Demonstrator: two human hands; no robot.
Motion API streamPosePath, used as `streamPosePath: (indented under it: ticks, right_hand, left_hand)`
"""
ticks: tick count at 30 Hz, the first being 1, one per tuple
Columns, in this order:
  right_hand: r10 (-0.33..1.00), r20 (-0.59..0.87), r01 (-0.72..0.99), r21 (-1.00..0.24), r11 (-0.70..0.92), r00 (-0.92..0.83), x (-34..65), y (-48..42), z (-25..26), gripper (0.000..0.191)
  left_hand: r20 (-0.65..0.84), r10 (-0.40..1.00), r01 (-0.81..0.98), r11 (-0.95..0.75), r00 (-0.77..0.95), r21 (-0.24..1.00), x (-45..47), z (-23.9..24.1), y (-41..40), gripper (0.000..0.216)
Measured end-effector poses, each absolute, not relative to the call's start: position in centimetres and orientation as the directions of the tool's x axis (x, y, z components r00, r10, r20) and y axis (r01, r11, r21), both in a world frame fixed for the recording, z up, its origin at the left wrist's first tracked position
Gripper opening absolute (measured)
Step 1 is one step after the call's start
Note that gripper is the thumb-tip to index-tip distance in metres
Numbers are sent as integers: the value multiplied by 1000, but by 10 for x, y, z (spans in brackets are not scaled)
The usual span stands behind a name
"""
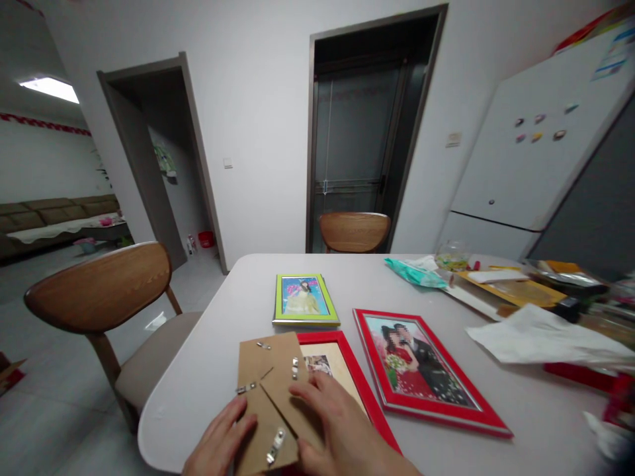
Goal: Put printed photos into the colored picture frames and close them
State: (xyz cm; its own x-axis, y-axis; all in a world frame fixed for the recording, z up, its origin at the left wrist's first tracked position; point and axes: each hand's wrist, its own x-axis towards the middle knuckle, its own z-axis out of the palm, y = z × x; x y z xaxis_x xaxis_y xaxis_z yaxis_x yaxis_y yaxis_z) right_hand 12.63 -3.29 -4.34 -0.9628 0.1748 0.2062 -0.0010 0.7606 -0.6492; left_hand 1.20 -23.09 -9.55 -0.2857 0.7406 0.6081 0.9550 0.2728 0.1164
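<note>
green frame (pixel 305 299) | large red frame (pixel 426 370) | chair (pixel 99 284) | fridge (pixel 540 145) | white paper (pixel 540 337)

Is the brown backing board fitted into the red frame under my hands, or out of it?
Out. The backing board lies skewed across the red frame, leaving its photo uncovered.

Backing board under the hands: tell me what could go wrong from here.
1. The backing board lies askew over the small red frame, so it could bend if the right hand presses down.
2. The metal clip near the left hand could nick a fingertip.
3. Both sit close to the table edge and might slide off.
</note>
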Motion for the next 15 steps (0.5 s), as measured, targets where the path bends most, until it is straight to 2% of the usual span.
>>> streamPosePath:
  ticks: [4,7,15]
  right_hand:
    - [281,117,158,-598,786,-953,164,7,-57,47]
    - [326,105,216,-556,802,-939,174,22,-73,42]
    - [335,241,198,-459,866,-911,165,17,-98,33]
  left_hand:
    - [593,783,982,146,-188,118,36,-106,-180,49]
    - [561,810,985,131,-169,108,42,-118,-159,45]
    - [470,867,986,151,-166,69,39,-117,-153,34]
